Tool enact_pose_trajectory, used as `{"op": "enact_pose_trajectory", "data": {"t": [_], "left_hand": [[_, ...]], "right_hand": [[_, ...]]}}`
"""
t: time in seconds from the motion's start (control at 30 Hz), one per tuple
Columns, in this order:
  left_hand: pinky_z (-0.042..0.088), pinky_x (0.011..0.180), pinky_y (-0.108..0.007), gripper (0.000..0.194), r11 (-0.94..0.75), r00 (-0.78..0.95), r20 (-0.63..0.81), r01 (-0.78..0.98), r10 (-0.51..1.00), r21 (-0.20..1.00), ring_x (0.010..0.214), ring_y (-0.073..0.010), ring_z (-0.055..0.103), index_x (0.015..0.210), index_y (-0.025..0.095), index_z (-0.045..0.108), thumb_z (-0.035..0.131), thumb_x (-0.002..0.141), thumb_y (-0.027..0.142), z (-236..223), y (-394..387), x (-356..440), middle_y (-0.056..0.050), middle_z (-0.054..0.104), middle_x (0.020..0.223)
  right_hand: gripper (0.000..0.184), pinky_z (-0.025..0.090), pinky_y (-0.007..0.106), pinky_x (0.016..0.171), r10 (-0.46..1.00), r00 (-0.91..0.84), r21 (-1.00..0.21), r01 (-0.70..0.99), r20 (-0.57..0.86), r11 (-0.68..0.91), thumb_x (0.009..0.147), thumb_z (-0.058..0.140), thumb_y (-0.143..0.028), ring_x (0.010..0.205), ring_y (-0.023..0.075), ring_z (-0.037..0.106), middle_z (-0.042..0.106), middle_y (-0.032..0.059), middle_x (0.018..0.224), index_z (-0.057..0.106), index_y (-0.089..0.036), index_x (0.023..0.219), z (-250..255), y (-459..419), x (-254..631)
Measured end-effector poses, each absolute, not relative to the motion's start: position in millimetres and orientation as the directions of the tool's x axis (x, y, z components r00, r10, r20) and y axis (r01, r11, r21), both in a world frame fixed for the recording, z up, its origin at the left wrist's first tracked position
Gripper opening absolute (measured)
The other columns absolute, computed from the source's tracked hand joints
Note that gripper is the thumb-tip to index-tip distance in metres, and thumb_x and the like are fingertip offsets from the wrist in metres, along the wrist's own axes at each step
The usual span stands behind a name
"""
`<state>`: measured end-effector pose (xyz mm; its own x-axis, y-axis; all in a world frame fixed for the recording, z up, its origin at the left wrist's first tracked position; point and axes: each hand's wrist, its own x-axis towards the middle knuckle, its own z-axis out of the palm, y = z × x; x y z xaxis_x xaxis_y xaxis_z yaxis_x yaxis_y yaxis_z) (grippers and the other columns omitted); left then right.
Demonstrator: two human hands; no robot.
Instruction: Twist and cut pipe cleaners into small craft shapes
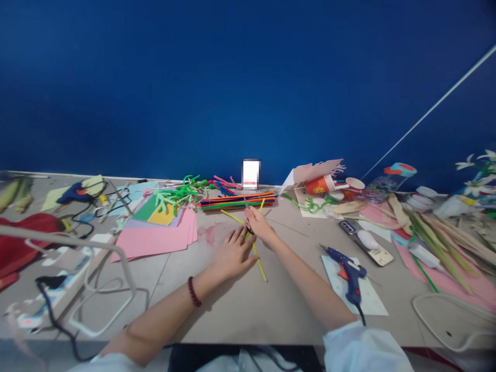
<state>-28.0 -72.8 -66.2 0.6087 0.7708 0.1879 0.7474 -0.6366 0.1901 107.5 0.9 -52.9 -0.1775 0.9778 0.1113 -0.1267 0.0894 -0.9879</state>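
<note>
Evidently, control at the crossing of the yellow stems [262, 269] matters most; they lie spread on the near side of the colored bundle [225, 203]. The person's left hand [231, 257] is open, palm down, its fingertips over or beside that crossing, with no closed grip. The right hand [259, 225] is closed around a small pointed tool [245, 203], its tip toward the bundle; what kind of tool is too small to tell. Light, flat pressure close to the crossing would likely stop such thin stems from rolling, and the left fingertips are best placed clear of the tip. The stems look slim, straight and slightly fuzzy, probably bendable wire inside soft pile, so a hard squeeze could kink them. Left of the bundle, smooth pink sheets [155, 241] overlap in crisp-edged layers; right of it and nearer the person lies a hard, blue glue gun [353, 276].
</note>
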Motion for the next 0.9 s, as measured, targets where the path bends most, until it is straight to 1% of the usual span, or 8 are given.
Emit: {"op": "enact_pose_trajectory", "data": {"t": [0.07,0.1,0.27,0.4,0.6,0.73,0.9], "left_hand": [[0.026,0.108,-0.050,0.065,-0.637,0.609,0.190,0.746,0.770,0.191,0.138,-0.0321,0.026,0.140,0.023,0.039,0.039,0.086,0.060,-66,-73,-28,-0.014,0.033,0.148],[0.026,0.108,-0.050,0.065,-0.639,0.611,0.186,0.745,0.769,0.191,0.138,-0.0321,0.026,0.140,0.023,0.039,0.039,0.086,0.060,-66,-73,-28,-0.014,0.032,0.148],[0.026,0.108,-0.050,0.067,-0.628,0.606,0.166,0.755,0.778,0.188,0.137,-0.0322,0.027,0.142,0.024,0.035,0.038,0.086,0.061,-65,-73,-28,-0.013,0.029,0.150],[0.025,0.108,-0.050,0.066,-0.621,0.598,0.171,0.760,0.783,0.191,0.137,-0.0321,0.027,0.141,0.024,0.038,0.038,0.086,0.062,-65,-74,-27,-0.013,0.031,0.149],[0.025,0.109,-0.049,0.067,-0.629,0.601,0.188,0.751,0.777,0.200,0.137,-0.0321,0.028,0.141,0.024,0.037,0.038,0.086,0.062,-68,-74,-28,-0.014,0.033,0.148],[0.024,0.109,-0.049,0.066,-0.630,0.600,0.194,0.751,0.776,0.199,0.137,-0.0314,0.027,0.140,0.023,0.039,0.039,0.086,0.061,-69,-73,-28,-0.014,0.034,0.148],[0.025,0.109,-0.049,0.066,-0.629,0.600,0.191,0.753,0.777,0.193,0.137,-0.0315,0.027,0.141,0.024,0.037,0.039,0.086,0.060,-67,-74,-28,-0.013,0.033,0.148]], "right_hand": [[0.041,0.035,0.022,0.046,0.979,-0.165,-0.989,-0.104,0.123,0.107,0.080,0.052,-0.058,0.040,0.0074,0.036,0.038,-0.0091,0.045,0.037,-0.023,0.066,-55,1,108],[0.041,0.035,0.022,0.046,0.980,-0.160,-0.988,-0.119,0.115,0.097,0.080,0.052,-0.058,0.040,0.0075,0.035,0.037,-0.0094,0.045,0.037,-0.023,0.066,-56,2,109],[0.045,0.038,0.023,0.046,0.992,-0.122,-0.957,-0.291,0.039,0.002,0.072,0.057,-0.063,0.037,0.0079,0.036,0.032,-0.0118,0.041,0.036,-0.024,0.067,-51,8,115],[0.045,0.040,0.024,0.047,0.996,-0.081,-0.935,-0.356,0.035,0.004,0.070,0.058,-0.064,0.038,0.0080,0.038,0.033,-0.0118,0.042,0.038,-0.024,0.067,-46,10,119],[0.044,0.041,0.023,0.047,0.990,-0.144,-0.933,-0.357,-0.001,-0.053,0.071,0.059,-0.062,0.037,0.0074,0.036,0.031,-0.0121,0.041,0.039,-0.023,0.067,-50,7,113],[0.042,0.042,0.024,0.048,0.989,-0.147,-0.942,-0.331,-0.002,-0.051,0.072,0.059,-0.060,0.037,0.0072,0.035,0.032,-0.0121,0.041,0.039,-0.023,0.067,-52,5,110],[0.044,0.042,0.024,0.047,0.991,-0.137,-0.944,-0.329,0.002,-0.043,0.070,0.059,-0.061,0.036,0.0076,0.036,0.031,-0.0125,0.041,0.037,-0.023,0.067,-49,6,111]]}}
